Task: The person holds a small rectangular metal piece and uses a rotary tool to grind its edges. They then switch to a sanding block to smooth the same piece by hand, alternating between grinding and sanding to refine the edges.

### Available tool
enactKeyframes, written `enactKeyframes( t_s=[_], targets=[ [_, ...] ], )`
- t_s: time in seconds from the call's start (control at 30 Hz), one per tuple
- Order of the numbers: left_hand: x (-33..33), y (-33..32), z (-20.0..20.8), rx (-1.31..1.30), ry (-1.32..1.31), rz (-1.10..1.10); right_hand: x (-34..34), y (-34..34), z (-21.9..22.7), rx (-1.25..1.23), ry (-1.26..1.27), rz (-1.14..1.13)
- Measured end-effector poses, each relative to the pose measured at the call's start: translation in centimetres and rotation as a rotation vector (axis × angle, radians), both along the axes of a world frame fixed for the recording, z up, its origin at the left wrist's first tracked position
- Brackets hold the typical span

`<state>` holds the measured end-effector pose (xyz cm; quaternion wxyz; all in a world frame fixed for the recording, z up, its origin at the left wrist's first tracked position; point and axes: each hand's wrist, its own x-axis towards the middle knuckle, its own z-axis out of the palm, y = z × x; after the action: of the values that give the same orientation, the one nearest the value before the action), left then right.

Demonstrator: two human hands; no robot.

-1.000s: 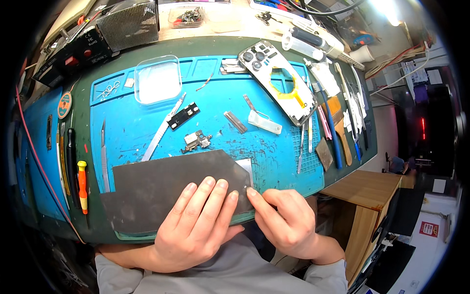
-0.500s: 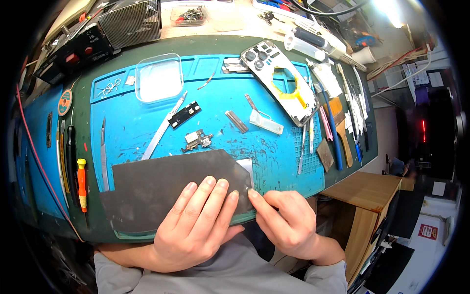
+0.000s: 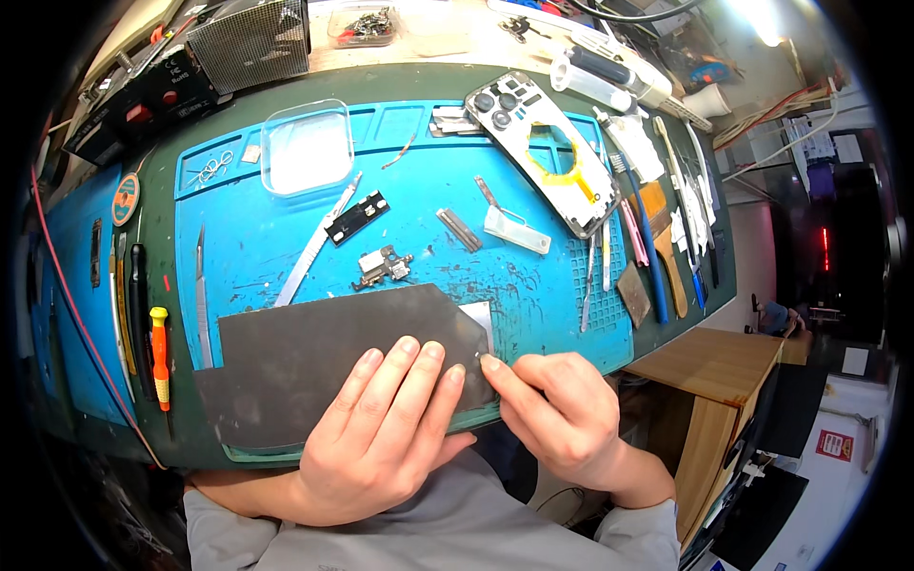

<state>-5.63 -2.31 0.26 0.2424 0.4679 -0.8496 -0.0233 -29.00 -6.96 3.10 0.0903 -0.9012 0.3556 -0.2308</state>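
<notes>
A dark grey sheet that looks like sandpaper (image 3: 286,362), with one corner cut off, lies along the front of the blue work mat (image 3: 457,276). My left hand (image 3: 386,428) rests flat on it, fingers stretched out and pressing it down. At its right edge my right hand (image 3: 557,409) is closed in a pinch, thumb and forefinger at a tiny light speck; whatever they hold is too small to name. A flat whitish piece (image 3: 478,317) sticks out from under the sheet. Just beyond lie a small metal part (image 3: 381,268) and a black strip (image 3: 358,218).
An opened phone body (image 3: 547,157) lies at the back right, beside brushes and tweezers (image 3: 657,276). A clear plastic box (image 3: 307,152) stands at the back. On the left are a scalpel (image 3: 202,295) and an orange screwdriver (image 3: 160,357); a wooden cabinet (image 3: 709,366) stands right.
My right hand has shifted slightly up along the sheet's right edge, still pinched. My left hand stays flat in the same place.
</notes>
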Motion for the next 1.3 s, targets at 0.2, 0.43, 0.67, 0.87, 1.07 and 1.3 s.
enactKeyframes(
  t_s=[0.2, 0.43, 0.67, 0.87, 1.07, 1.3],
  targets=[
    [0.0, -0.1, 0.1, -0.002, -0.002, -0.006, 0.0, -0.4, -0.3, -0.024, -0.021, 0.024],
    [0.0, 0.0, 0.2, 0.01, -0.007, -0.016, -0.5, -0.5, 0.0, -0.004, 0.005, 0.063],
    [0.1, 0.0, 0.3, 0.017, -0.005, -0.018, -0.4, -0.7, 0.2, -0.039, 0.028, 0.064],
    [0.1, -0.1, 0.3, 0.019, -0.005, -0.012, -0.6, -0.6, 0.2, -0.038, 0.031, 0.058],
    [0.0, -0.1, 0.2, 0.01, -0.003, -0.013, 0.0, -0.7, 0.1, -0.044, 0.015, 0.025],
    [-0.1, 0.0, 0.0, -0.004, -0.009, 0.023, 0.0, -0.2, 0.4, -0.019, 0.038, 0.019]
  ],
)
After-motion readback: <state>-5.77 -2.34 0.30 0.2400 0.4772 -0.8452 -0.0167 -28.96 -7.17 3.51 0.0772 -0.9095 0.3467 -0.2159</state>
